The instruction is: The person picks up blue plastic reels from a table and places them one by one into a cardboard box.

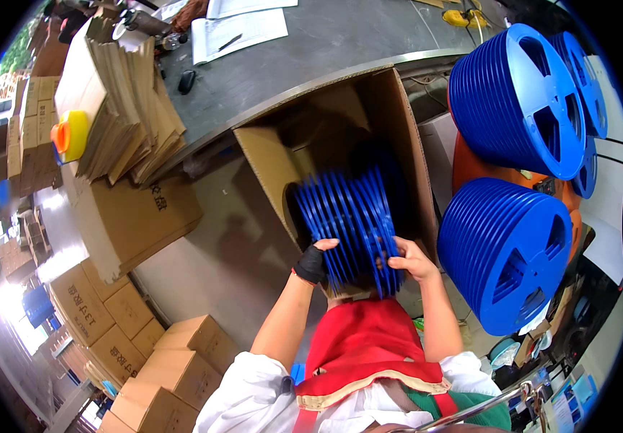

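Note:
A row of blue plastic reels (347,227) stands on edge in the mouth of an open cardboard box (414,144), pressed side by side. My left hand (316,261), in a black fingerless glove, grips the row's left end, its thumb showing on top. On the right end, my right hand (414,260) clasps the outer reel with its thumb over the face and fingers along the rim. Most of my left fingers are hidden behind the reels. Deeper in the box, dark shadow hides part of the contents, where more blue shows faintly.
Stacks of blue reels (502,252) stand at the right on an orange surface (470,162). A grey worktable (354,36) runs along the far side with papers (239,36). Flattened cartons (127,108) lean at the left; closed cartons (174,368) are piled at lower left.

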Available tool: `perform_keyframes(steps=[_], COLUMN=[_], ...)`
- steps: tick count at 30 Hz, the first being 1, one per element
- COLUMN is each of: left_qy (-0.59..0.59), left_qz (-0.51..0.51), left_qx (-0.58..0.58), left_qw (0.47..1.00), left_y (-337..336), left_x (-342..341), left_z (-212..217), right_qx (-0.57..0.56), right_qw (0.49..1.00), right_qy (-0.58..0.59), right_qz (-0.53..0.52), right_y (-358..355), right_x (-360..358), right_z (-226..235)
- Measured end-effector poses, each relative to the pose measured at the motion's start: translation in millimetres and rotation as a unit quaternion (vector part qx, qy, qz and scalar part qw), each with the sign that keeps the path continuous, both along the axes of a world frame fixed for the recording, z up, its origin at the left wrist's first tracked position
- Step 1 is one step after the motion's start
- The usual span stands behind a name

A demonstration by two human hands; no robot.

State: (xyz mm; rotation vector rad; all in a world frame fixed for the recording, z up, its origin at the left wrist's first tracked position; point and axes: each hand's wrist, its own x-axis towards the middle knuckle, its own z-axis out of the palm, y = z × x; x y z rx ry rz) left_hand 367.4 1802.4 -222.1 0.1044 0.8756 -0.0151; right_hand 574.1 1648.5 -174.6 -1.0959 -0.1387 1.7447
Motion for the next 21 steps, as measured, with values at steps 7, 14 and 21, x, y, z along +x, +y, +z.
perform_keyframes(steps=[7, 14, 21], left_qy=[0.304, 0.529, 0.521], left_qz=[-0.019, -0.202, -0.392], left_qx=[0.251, 0.404, 0.373], left_qw=[0.919, 0.718, 0.660], left_y=[-1, -17, -16], left_x=[11, -19, 17], left_z=[-123, -216, -133], right_qx=[-0.100, -0.204, -0.212], right_qw=[0.988, 0.902, 0.873], right_qy=[-0.120, -0.379, -0.436], right_qz=[-0.010, 0.029, 0.061], right_y=[55, 67, 11], right_x=[-35, -45, -54], right_z=[-176, -256, -221])
